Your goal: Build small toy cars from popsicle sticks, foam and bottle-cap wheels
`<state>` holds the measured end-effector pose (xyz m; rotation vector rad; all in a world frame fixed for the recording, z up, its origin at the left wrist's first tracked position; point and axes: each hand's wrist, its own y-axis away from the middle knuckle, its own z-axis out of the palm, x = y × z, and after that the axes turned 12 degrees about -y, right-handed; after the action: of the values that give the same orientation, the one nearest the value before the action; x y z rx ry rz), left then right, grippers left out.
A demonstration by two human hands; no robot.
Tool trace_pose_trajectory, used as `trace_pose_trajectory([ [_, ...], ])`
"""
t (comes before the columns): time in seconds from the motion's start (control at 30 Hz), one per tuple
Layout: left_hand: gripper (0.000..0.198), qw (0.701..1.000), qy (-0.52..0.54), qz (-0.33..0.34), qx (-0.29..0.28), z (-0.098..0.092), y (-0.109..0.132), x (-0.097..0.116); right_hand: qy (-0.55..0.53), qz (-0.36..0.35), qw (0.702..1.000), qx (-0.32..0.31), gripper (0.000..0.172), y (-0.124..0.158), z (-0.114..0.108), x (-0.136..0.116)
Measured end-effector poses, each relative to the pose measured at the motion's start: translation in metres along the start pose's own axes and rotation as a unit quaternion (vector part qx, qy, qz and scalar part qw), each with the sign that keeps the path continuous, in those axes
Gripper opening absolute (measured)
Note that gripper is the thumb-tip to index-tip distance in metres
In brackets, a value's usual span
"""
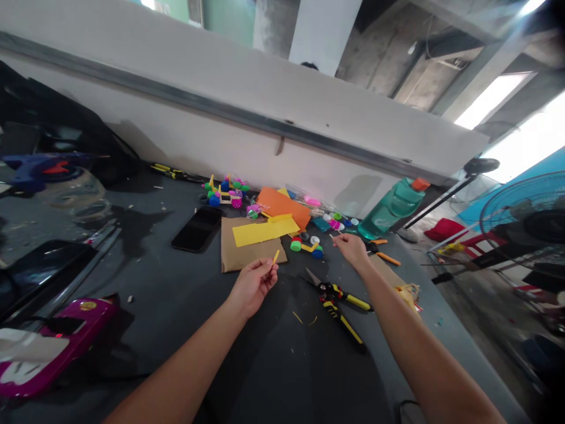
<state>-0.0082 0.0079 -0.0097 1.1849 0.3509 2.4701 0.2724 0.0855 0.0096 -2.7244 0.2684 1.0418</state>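
My left hand (253, 284) is closed in a pinch on a short yellow stick (276, 256), held just above the dark table at the near edge of a brown cardboard sheet (242, 254). My right hand (351, 248) reaches further out and pinches a thin wooden stick (334, 237) next to a small axle with green and blue bottle-cap wheels (306, 245). A yellow paper sheet (265, 230) lies on the cardboard. Yellow-handled scissors (338, 301) lie between my forearms.
A black phone (197, 229) lies left of the cardboard. Orange paper (282, 204), a bottle-cap toy car (224, 194) and loose caps sit by the wall. A green water bottle (389, 207) lies right. A blue glue gun (37, 167) and a pink object (48, 347) are at left.
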Motion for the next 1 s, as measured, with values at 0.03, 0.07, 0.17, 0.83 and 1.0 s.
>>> trace_pose_trajectory([
  [0.03, 0.011, 1.0, -0.002, -0.001, 0.001, 0.0, 0.0, 0.0, 0.019, -0.007, 1.0, -0.002, 0.028, 0.0, 0.002, -0.001],
  [0.07, 0.011, 1.0, -0.004, -0.002, 0.001, 0.001, 0.001, 0.0, 0.036, -0.016, 0.999, -0.005, 0.027, 0.0, 0.005, -0.002],
  [0.17, 0.012, 1.0, -0.01, 0.0, 0.007, 0.002, 0.001, 0.0, 0.086, -0.044, 0.995, -0.016, 0.023, -0.001, 0.016, -0.008],
  [0.83, 0.006, 0.995, -0.086, -0.006, -0.051, 0.005, 0.006, 0.001, -0.191, -0.191, 0.96, 0.076, 0.022, 0.073, 0.013, -0.075],
  [1.0, 0.013, 0.989, -0.124, -0.001, -0.082, 0.005, 0.007, -0.001, -0.327, -0.1, 0.929, -0.142, 0.03, 0.109, 0.04, -0.09],
])
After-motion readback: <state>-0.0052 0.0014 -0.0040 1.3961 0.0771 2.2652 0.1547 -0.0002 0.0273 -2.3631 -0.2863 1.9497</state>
